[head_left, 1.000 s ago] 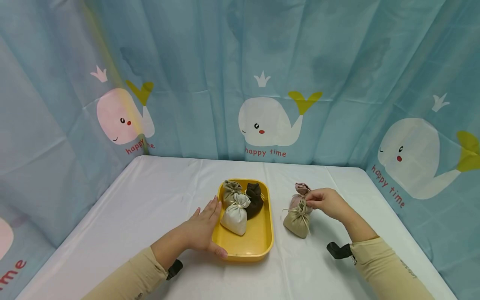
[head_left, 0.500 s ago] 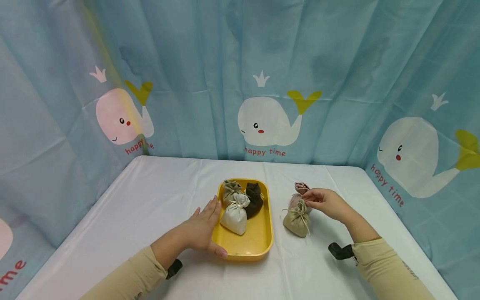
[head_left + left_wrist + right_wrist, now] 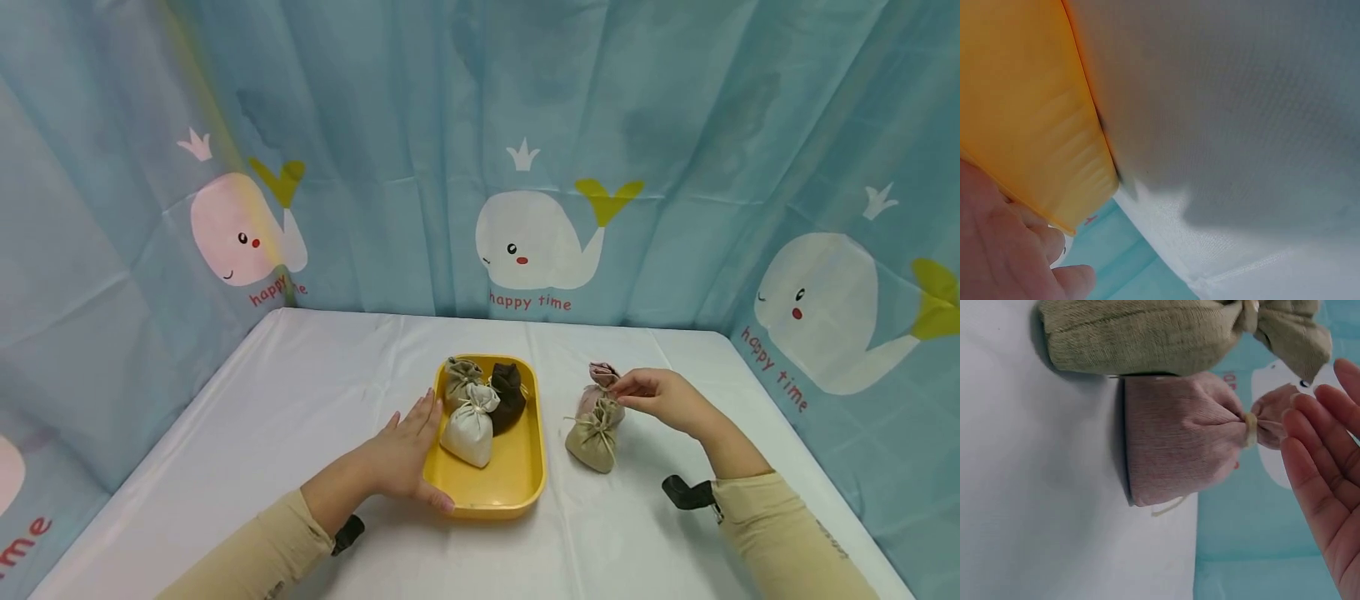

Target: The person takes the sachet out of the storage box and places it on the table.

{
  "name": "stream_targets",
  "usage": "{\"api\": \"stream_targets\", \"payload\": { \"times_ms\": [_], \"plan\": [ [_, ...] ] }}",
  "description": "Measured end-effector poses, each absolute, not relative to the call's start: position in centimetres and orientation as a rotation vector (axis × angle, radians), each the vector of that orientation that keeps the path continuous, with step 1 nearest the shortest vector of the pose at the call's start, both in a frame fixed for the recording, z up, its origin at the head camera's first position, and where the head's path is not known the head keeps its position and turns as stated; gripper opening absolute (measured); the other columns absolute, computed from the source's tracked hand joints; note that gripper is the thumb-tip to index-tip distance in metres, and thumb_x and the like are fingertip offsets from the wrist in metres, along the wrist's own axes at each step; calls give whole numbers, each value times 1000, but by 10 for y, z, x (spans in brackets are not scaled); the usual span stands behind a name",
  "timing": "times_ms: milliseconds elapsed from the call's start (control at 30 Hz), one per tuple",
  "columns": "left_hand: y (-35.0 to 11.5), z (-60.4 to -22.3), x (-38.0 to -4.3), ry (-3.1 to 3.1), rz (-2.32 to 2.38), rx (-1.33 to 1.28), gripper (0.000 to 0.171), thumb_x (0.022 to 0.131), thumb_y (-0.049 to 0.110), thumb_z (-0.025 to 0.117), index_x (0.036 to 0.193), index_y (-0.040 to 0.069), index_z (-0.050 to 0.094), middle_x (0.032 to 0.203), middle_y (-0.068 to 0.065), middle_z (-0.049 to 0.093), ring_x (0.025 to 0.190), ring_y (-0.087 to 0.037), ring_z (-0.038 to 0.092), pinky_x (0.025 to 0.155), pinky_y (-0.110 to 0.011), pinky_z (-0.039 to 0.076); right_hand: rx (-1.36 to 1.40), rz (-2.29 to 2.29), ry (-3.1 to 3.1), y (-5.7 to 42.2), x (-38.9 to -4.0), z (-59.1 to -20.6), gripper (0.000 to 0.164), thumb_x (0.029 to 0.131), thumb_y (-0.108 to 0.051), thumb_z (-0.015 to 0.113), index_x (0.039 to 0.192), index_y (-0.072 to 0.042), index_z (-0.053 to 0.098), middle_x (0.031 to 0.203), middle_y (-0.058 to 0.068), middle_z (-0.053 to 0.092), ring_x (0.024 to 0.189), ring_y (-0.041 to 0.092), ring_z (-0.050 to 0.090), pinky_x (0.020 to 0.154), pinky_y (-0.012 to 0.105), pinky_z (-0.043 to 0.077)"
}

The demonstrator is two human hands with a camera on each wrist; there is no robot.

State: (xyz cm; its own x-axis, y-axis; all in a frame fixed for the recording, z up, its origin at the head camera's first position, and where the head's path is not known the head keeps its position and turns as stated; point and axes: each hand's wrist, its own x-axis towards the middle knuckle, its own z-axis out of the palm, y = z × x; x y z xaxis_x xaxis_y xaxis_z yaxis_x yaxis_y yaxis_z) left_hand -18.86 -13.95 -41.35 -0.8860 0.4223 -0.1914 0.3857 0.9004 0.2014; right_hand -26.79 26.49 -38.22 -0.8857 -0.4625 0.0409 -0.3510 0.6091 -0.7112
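Note:
A yellow tray lies in mid-table, with a white pouch, a dark brown pouch and an olive pouch at its far end. Along its left rim rests my left hand, fingers spread straight and thumb at the near corner. To the tray's right, a khaki drawstring pouch stands before a dusty pink pouch. My right hand is beside their tied tops. Its fingers look extended in the right wrist view, close to the pink top; whether they touch it I cannot tell.
White cloth covers the table. A blue curtain with printed whales hangs behind and at both sides. Black wrist-camera mounts jut from beneath the sleeves.
My right hand has shifted slightly right, a little away from the khaki pouch's top. My left hand, the tray and all the pouches stay where they were.

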Motion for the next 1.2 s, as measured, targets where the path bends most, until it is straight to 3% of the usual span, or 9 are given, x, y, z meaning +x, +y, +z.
{"api": "stream_targets", "payload": {
  "times_ms": [267,633,800,933,1067,1200],
  "plan": [
    [-140,-412,-190,2842,252,631,141,47,86,55,146,2,0,152,-14,-10,140,-28,-1,107,-55,11,-690,-1136,2705,265,-270,-370,25,87,-24,63,104,-6,65,99,8,66,92,19,61,76,31,50],
    [-139,-413,-190,2840,248,624,142,45,87,53,146,3,0,152,-14,-10,140,-27,-2,107,-54,12,-743,-1174,2714,254,-272,-357,24,87,-22,63,104,-5,65,100,8,67,92,16,62,76,25,49],
    [-139,-412,-189,2841,247,617,142,45,87,53,146,3,0,152,-14,-11,140,-26,-3,108,-54,11,-782,-1219,2671,244,-272,-346,25,87,-22,63,105,-4,65,103,13,66,94,24,63,77,26,50],
    [-140,-411,-188,2840,268,623,141,46,85,55,146,2,2,152,-15,-9,140,-26,-3,107,-55,11,-793,-1254,2630,232,-272,-340,22,87,-21,63,103,-6,65,100,13,67,90,31,63,75,36,52],
    [-140,-411,-188,2838,273,622,141,46,85,55,146,2,1,152,-15,-9,140,-26,-3,107,-54,11,-798,-1214,2657,217,-274,-336,17,86,-24,64,99,-12,67,94,5,68,80,22,63,69,38,53],
    [-141,-413,-189,2839,262,616,142,45,87,53,146,2,0,152,-14,-10,140,-26,-3,108,-54,11,-870,-1176,2658,199,-276,-332,16,87,-22,64,99,-12,67,94,2,67,80,14,62,68,32,52]
  ]
}}
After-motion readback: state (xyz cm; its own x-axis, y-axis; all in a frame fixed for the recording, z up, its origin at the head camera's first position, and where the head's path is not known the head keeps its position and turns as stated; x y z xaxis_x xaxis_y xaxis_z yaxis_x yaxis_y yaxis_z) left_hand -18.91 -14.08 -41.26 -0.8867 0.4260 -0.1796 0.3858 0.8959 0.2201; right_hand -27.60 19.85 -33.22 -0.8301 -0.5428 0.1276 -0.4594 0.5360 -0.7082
